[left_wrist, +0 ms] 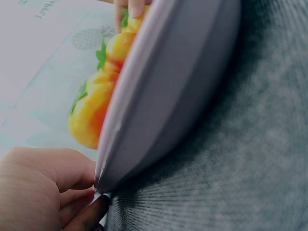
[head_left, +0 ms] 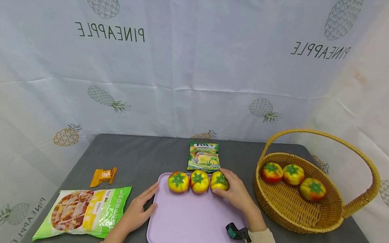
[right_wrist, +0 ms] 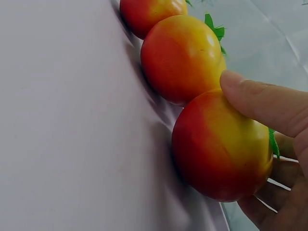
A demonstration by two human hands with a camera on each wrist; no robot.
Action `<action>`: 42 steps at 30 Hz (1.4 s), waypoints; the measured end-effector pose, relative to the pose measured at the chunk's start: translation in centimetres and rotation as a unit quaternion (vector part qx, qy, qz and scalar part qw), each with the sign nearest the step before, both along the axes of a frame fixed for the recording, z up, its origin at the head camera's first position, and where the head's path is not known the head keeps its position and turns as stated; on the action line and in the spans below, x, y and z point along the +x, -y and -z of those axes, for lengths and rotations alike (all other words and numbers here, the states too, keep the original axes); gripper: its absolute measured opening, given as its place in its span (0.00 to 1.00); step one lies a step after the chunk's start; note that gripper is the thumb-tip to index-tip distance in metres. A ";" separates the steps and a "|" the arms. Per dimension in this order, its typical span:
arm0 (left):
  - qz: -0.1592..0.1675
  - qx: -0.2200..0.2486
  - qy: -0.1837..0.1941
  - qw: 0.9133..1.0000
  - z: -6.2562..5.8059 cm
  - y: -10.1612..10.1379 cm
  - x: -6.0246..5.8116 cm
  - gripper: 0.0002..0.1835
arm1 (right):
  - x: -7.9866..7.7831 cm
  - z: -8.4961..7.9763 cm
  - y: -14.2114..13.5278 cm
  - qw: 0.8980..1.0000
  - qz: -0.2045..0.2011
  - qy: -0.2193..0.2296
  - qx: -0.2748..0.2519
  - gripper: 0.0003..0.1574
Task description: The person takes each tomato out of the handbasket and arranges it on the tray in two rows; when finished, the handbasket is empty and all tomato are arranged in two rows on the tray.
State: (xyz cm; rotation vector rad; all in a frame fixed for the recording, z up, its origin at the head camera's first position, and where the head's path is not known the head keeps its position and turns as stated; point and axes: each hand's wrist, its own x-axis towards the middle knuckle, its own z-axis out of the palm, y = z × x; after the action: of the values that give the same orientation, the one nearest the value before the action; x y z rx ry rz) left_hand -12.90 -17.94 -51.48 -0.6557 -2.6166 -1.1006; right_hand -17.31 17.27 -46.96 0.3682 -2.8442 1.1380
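PINEAPPLE-lettered backdrop (head_left: 190,63), FOX'S packet (head_left: 203,159), hands (head_left: 138,210) (head_left: 234,191): left relaxed against tray (head_left: 193,221), right gripping fruit (head_left: 218,182)

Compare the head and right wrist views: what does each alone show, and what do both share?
Only the head view shows the left hand, the basket with three fruits inside, the food bag, the orange packet and the FOX'S packet.

Only the right wrist view shows the broad red side of the gripped fruit.

Both share the tray, the right hand and the row of three fruits.
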 end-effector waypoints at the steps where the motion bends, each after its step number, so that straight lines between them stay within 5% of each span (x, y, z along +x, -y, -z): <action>1: 0.000 0.001 0.000 1.000 0.0 0.0 0.0 0.30 | 0.0 0.0 0.0 1.000 0.000 -0.003 0.000 0.49; 13: 0.001 0.002 0.000 1.000 -0.2 0.2 0.0 0.29 | -0.2 0.5 0.2 1.000 -0.004 -0.024 -0.011 0.49; 31: 0.002 0.002 0.003 1.000 0.1 0.1 -0.1 0.29 | -0.1 0.4 0.1 0.999 0.011 0.022 -0.024 0.54; 42: 0.004 0.002 0.010 1.000 0.0 0.0 -0.2 0.30 | 0.3 -0.7 -0.5 1.000 0.012 -0.016 -0.012 0.53</action>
State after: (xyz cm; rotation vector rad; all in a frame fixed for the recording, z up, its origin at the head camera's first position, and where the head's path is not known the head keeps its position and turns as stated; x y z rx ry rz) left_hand -13.08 -17.99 -51.51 -0.6578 -2.6298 -1.1211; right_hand -16.97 17.82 -46.23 0.3465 -2.7977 1.1507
